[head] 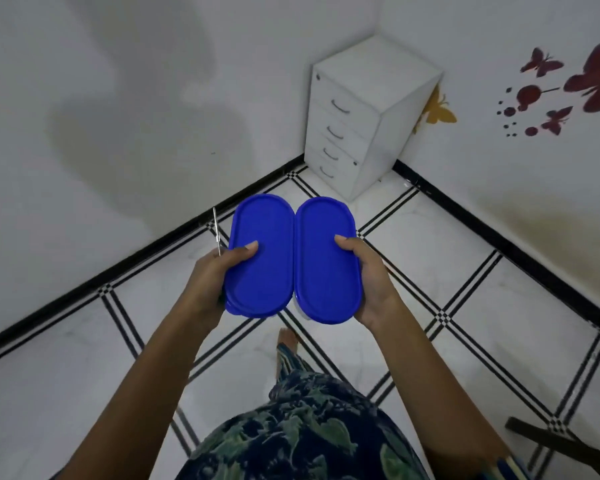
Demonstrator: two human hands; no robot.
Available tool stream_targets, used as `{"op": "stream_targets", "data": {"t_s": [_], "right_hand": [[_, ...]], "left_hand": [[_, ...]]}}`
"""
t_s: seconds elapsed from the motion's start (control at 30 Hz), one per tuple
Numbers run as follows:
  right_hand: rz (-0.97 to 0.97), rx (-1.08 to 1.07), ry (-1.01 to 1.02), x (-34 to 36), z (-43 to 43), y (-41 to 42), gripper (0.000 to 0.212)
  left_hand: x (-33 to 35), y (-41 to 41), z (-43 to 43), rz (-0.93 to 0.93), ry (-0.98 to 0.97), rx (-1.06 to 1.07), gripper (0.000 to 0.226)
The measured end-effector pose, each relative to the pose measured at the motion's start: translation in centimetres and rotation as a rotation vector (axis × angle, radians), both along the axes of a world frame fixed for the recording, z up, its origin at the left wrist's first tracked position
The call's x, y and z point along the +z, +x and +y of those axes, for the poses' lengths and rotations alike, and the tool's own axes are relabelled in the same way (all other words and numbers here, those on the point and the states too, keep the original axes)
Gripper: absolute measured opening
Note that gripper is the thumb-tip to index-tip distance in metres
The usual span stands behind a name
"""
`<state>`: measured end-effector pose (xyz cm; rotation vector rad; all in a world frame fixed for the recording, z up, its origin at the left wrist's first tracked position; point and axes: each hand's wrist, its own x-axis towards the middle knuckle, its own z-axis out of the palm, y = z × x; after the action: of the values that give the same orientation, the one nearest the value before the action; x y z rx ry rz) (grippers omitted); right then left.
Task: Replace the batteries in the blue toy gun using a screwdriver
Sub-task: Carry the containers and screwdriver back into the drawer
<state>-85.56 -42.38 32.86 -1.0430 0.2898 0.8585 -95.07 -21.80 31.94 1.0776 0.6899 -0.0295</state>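
Note:
I stand and carry two oval containers with blue lids side by side in front of me. My left hand [219, 275] grips the left blue-lidded container [260, 258], thumb on the lid, and also holds a thin metal screwdriver shaft [216, 230] that sticks up beside it. My right hand [368, 278] grips the right blue-lidded container [326, 261], thumb on top. What is inside the containers is hidden. No toy gun or batteries are in view.
A white four-drawer cabinet [357, 112] stands in the room's corner ahead. The floor [430, 271] is white tile with black stripe lines. Butterfly stickers [589, 81] mark the right wall. A dark bar [551, 441] crosses the lower right. My bare foot [287, 339] shows below.

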Motion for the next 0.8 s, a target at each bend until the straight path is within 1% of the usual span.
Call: {"op": "stream_targets", "data": {"t_s": [0.1, 0.27, 0.3, 0.37, 0.53, 0.6, 0.73, 0.8], "right_hand": [[0.02, -0.025, -0.002, 0.3, 2.4, 6.1, 0.037], [0.025, -0.047, -0.029, 1.4, 7.2, 17.7, 0.034], [0.037, -0.06, -0.027, 1.5, 7.7, 18.6, 0.035], [0.06, -0.093, -0.02, 0.9, 9.8, 23.4, 0.035], [0.09, -0.19, -0.017, -0.8, 14.0, 33.3, 0.029], [0.093, -0.217, -0.033, -1.3, 15.3, 37.0, 0.029], [0.078, -0.234, -0.106, -1.7, 17.9, 44.8, 0.033], [0.06, -0.245, -0.122, -2.1, 19.0, 48.8, 0.038]], "left_hand": [[0.5, 6.5, 2.4, -0.001, -0.008, -0.046, 0.08], [1.5, 18.9, 7.4, 0.006, 0.019, -0.081, 0.062], [1.5, 20.0, 7.9, 0.013, 0.01, -0.084, 0.06], [0.8, 25.2, 10.1, 0.029, -0.005, -0.092, 0.057], [-1.0, 37.5, 14.7, 0.042, 0.008, -0.156, 0.059], [-1.3, 42.2, 16.3, 0.053, 0.008, -0.187, 0.064], [-2.0, 51.5, 19.4, 0.069, 0.048, -0.264, 0.075], [-2.3, 56.0, 20.7, 0.077, 0.072, -0.303, 0.078]]}}
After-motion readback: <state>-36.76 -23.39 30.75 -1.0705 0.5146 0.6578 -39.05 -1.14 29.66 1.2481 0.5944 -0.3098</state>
